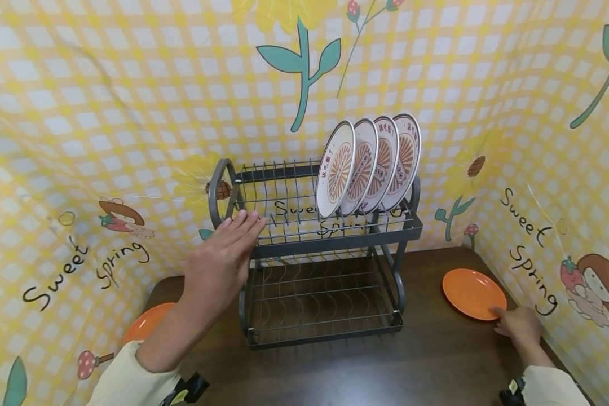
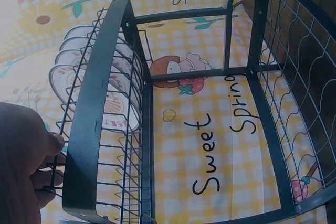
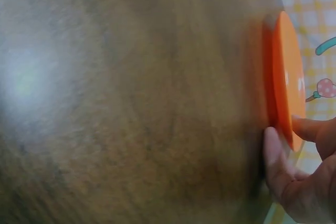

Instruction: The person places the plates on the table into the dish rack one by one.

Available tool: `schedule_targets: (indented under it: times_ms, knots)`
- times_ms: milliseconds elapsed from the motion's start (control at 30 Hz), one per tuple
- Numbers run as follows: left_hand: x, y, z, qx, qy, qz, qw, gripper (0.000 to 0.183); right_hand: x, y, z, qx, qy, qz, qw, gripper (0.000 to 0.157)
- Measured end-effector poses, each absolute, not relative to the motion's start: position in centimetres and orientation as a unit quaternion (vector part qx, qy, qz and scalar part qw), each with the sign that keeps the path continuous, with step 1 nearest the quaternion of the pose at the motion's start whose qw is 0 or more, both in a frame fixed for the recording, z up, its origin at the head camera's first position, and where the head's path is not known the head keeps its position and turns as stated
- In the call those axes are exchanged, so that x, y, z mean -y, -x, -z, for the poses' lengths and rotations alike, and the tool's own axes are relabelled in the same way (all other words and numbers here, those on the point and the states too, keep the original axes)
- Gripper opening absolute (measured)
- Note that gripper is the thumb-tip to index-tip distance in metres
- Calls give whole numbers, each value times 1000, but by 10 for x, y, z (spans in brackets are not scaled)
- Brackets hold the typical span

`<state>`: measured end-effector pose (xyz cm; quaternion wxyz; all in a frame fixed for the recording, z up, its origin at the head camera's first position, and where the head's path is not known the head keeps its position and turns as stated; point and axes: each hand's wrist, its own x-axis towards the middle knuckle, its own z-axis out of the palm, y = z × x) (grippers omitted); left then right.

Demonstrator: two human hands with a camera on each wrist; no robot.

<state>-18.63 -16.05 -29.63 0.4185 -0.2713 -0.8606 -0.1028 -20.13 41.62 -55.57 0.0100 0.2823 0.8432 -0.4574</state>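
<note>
A dark two-tier dish rack [image 1: 330,245] stands on the table. My left hand [image 1: 222,256] grips the left front of its upper tier; in the left wrist view the fingertips [image 2: 54,144] lie at the top wire rail. Several white patterned plates [image 1: 337,169] stand on edge in the upper tier's right half. At the right, my right hand [image 1: 520,327] pinches the near rim of an orange plate [image 1: 472,292]. The right wrist view shows this plate [image 3: 289,77] slightly tilted, the thumb and a finger on either side of its rim.
Another orange plate [image 1: 149,322] lies at the left, partly hidden by my left forearm. The rack's lower tier [image 1: 325,307] holds nothing. Yellow checked cloth [image 1: 172,101] surrounds the brown table [image 1: 335,372] at the back and sides.
</note>
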Motion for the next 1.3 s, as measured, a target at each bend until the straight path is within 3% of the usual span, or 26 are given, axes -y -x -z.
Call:
schedule_targets:
  times_ms: [233, 633, 767, 1100, 1300]
  knots:
    - [161, 187, 296, 860, 276, 108, 416, 37, -414, 203, 559, -809, -305, 502, 0, 31]
    - [160, 187, 298, 859, 274, 100, 421, 36, -422, 205, 549, -777, -307, 547, 50, 33]
    - [159, 187, 298, 860, 275, 99, 419, 37, -420, 203, 548, -792, -294, 534, 14, 29]
    - [161, 187, 297, 859, 272, 99, 422, 37, -412, 197, 536, -813, -263, 516, -58, 49]
    - [161, 187, 297, 860, 271, 98, 421, 38, -401, 193, 521, -830, -238, 493, -102, 50]
